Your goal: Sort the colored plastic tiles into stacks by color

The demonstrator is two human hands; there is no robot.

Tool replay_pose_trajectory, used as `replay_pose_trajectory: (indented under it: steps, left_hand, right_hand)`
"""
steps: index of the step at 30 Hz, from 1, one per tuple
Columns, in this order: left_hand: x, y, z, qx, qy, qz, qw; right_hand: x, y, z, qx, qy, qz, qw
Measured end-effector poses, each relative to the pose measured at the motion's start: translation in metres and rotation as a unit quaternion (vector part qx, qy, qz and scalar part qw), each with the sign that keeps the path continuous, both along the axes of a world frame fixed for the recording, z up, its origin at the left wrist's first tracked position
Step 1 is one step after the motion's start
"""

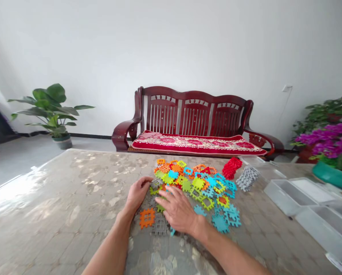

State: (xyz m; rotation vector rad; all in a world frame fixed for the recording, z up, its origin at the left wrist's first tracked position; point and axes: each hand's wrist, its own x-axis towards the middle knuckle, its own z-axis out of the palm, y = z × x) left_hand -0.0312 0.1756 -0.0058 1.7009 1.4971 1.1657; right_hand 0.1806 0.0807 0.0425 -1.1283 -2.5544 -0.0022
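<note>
A loose pile of flat, notched plastic interlocking tiles (pixel 198 183) in orange, green, blue, grey and red lies on the table. My left hand (pixel 138 194) rests at the pile's left edge, fingers loosely curved, with the thumb a little apart and nothing visible between them. Over the near left part of the pile is my right hand (pixel 178 209), palm down with its fingers spread; it hides the tiles under it. An orange tile (pixel 147 218) and a grey tile (pixel 159 225) lie just in front of the hands. Blue tiles (pixel 232 215) lie to the right of my right wrist.
A red stack of tiles (pixel 231 168) and a grey stack (pixel 247 178) stand behind the pile on the right. Clear plastic boxes (pixel 292 196) and a flower pot (pixel 333 175) are farther right. Beyond the patterned tablecloth (pixel 81 198) stands a wooden bench (pixel 193 114).
</note>
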Motion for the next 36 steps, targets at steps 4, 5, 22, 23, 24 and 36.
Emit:
replay_pose_trajectory:
  steps: [4, 5, 22, 23, 24, 36]
  left_hand:
    - [0.000, 0.001, -0.003, -0.001, 0.006, -0.005, 1.000]
    - [0.000, 0.002, -0.003, -0.002, 0.008, -0.005, 1.000]
    - [0.008, -0.005, 0.005, 0.034, 0.112, -0.033, 0.993]
    - [0.007, -0.005, 0.006, 0.022, 0.102, -0.015, 0.994]
    - [0.006, -0.005, 0.007, 0.012, 0.090, 0.005, 0.996]
    - [0.047, -0.019, 0.024, -0.067, -0.208, -0.007, 0.976]
  right_hand:
    - [0.001, 0.005, -0.004, -0.011, 0.002, -0.021, 1.000]
    - [0.005, 0.006, -0.005, -0.014, 0.014, -0.041, 0.999]
    - [0.026, -0.012, -0.029, 0.052, 0.175, -0.140, 0.973]
    - [0.027, -0.011, -0.030, 0.057, 0.182, -0.144, 0.971]
    - [0.029, -0.011, -0.031, 0.063, 0.189, -0.147, 0.969]
    - [0.028, -0.004, -0.036, 0.122, 0.283, -0.143, 0.940]
